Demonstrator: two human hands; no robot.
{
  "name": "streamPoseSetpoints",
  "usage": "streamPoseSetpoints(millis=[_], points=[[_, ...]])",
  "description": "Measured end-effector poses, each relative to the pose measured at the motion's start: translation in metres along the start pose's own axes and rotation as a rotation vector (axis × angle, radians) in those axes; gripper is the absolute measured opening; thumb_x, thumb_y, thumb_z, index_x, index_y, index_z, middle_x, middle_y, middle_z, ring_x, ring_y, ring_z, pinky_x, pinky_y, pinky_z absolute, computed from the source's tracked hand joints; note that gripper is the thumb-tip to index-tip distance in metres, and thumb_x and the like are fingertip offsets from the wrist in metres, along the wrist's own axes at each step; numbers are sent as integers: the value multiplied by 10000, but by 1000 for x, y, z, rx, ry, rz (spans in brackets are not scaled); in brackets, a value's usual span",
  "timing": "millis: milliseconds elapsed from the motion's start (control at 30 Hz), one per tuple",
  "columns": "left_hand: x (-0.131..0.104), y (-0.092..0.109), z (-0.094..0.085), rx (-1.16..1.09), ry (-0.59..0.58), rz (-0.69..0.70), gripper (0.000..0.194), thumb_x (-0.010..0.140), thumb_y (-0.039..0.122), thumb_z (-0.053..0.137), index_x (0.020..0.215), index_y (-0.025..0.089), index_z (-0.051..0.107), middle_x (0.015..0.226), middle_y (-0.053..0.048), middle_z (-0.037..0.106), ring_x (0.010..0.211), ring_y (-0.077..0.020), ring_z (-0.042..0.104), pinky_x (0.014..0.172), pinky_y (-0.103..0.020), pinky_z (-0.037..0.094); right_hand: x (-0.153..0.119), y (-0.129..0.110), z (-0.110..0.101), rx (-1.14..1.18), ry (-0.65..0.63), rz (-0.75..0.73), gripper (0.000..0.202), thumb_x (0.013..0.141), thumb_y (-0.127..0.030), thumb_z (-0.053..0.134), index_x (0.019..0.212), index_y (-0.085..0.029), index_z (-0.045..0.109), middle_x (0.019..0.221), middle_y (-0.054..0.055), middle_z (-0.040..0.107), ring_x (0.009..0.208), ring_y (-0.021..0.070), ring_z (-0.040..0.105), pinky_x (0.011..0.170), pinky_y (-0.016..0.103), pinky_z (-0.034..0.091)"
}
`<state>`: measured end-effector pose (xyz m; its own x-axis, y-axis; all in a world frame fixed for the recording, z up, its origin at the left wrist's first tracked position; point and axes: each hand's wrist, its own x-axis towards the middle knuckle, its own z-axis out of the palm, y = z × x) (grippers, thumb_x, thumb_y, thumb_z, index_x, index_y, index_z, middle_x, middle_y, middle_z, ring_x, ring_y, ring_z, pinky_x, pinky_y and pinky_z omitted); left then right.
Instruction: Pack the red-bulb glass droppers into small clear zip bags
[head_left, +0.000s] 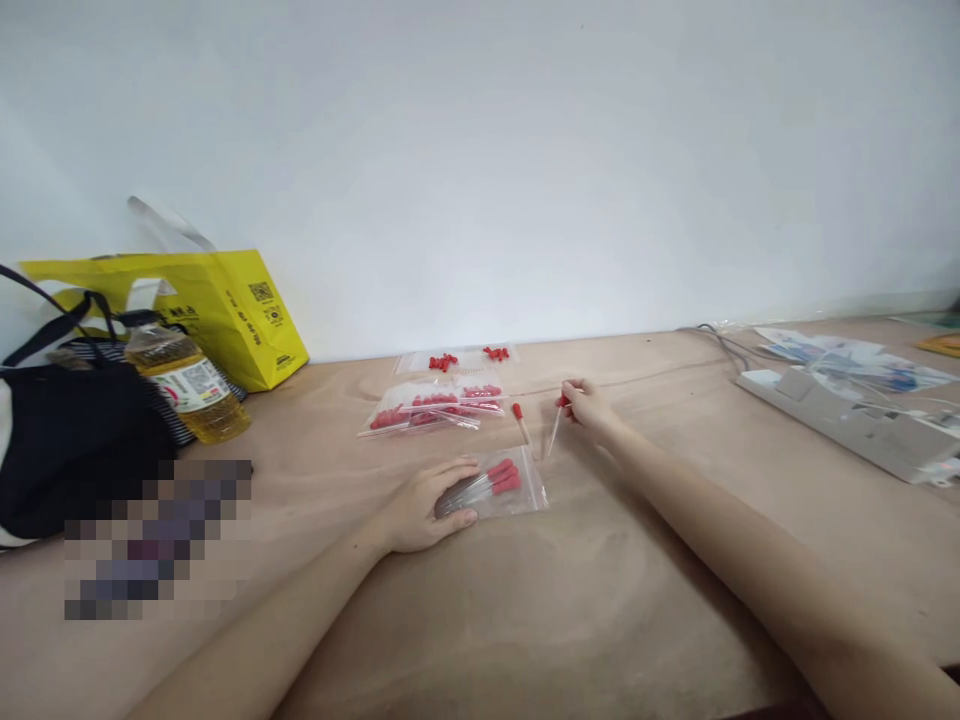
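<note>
My left hand (424, 507) rests with fingers spread over the left end of a clear zip bag (529, 497), touching it. Inside that bag lie several glass droppers with red rubber tops (504, 476). Between thumb and fingers, my right hand (589, 405) pinches the red top of a single dropper (555, 432), its glass tube pointing down toward the table. Another dropper (523, 422) lies just left of it, above the zip bag. Behind my left hand is a stack of clear bags (431, 405) with red-topped droppers inside.
Farther back lie small red rubber tops (442, 362) on clear plastic. At left stand a yellow bag (259, 320), an oil bottle (191, 385) and a black bag (82, 450). A white power strip (847, 420) and plastic packets (855, 360) lie at right.
</note>
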<state>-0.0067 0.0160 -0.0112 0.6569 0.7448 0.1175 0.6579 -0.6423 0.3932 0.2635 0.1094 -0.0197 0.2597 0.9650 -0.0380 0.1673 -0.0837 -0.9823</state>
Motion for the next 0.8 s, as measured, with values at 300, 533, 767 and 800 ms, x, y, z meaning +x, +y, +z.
streamPoseSetpoints(millis=[300, 533, 767, 800], points=[[1, -1, 0, -11, 6, 2, 479, 779, 379, 527, 1221, 218, 435, 1293, -55, 451, 1199, -234, 388, 993, -399, 325, -61, 14, -7, 399, 42, -33, 189, 748, -359, 521, 784, -183, 461, 565, -45, 527, 397, 56, 460, 373, 162, 399], [-1, 1, 0, -11, 19, -7, 477, 782, 380, 529, 1224, 228, 433, 1285, -52, 460, 1191, -239, 398, 985, -408, 333, -80, 20, 8, 446, -80, 24, 246, 749, -420, 526, 758, -202, 411, 605, -23, 552, 448, 86, 534, 438, 216, 469], [1, 2, 0, -9, 19, -10, 476, 778, 379, 529, 1211, 198, 446, 1288, -71, 454, 1192, -238, 396, 992, -396, 327, -95, 18, 7, 360, -406, 25, 332, 639, -416, 654, 737, -180, 442, 561, -36, 574, 475, 83, 563, 475, 200, 469], [1, 2, 0, -4, 19, -13, 479, 779, 382, 527, 1212, 196, 445, 1289, -74, 452, 1193, -237, 396, 992, -396, 327, -95, 18, 6, 306, -458, 13, 343, 619, -416, 668, 737, -174, 456, 519, -50, 556, 437, 75, 541, 434, 184, 444]])
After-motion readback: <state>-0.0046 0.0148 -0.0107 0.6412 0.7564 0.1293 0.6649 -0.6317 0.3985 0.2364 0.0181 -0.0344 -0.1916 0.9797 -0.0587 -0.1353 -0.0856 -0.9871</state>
